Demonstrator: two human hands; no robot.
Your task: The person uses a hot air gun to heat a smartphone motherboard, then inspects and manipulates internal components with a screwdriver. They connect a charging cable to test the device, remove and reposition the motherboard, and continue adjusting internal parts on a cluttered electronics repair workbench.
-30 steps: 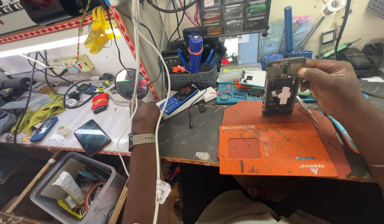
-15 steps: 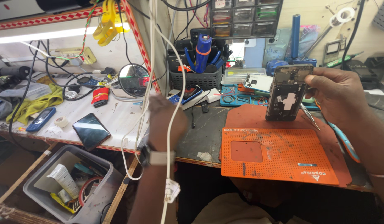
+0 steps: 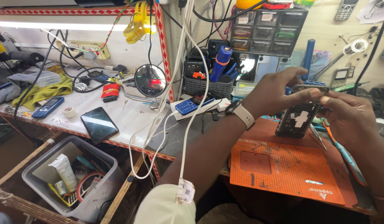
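Opened phone [image 3: 298, 118] upright, pinched between both hands' fingers [image 3: 302, 94], above orange mat [image 3: 283, 166]

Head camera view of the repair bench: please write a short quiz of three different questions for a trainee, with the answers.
1. True or false: both hands hold the opened phone above the orange work mat.
2. Multiple choice: where does the black smartphone with the dark screen lie? A) on the orange mat B) on the white bench top, left of the hanging white cables C) in the grey bin
3. Short answer: what does the left hand wear at the wrist?

Key:
1. True; the right hand and the left hand both grip it near its upper end.
2. B
3. A watch with a light strap.
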